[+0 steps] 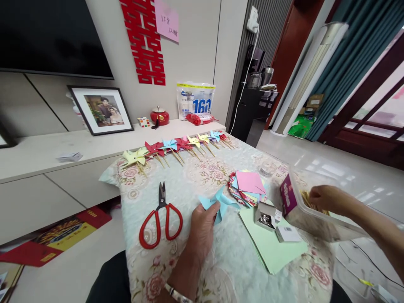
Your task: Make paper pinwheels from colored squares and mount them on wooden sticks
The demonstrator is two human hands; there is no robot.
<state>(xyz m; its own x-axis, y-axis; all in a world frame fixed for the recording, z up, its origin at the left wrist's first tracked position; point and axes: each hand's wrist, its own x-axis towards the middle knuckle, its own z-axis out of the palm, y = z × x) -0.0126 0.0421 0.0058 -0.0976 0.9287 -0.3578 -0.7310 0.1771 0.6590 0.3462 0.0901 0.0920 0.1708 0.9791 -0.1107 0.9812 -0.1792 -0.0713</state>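
Note:
My left hand (202, 229) rests on the floral cloth and pinches a folded light-blue paper pinwheel (221, 202). My right hand (328, 198) reaches into a clear plastic box (315, 223) at the right and its fingers close on thin wooden sticks (307, 200) inside. Red-handled scissors (160, 221) lie shut to the left of my left hand. A stack of coloured paper squares (248, 187) with a pink sheet on top sits just beyond the pinwheel.
A row of finished pinwheels (176, 147) on sticks lines the far edge of the cloth. A small open box of pins (267, 216) sits on a light-green sheet (271, 246). Behind stand a low white cabinet (47, 155) and a framed photo (101, 109).

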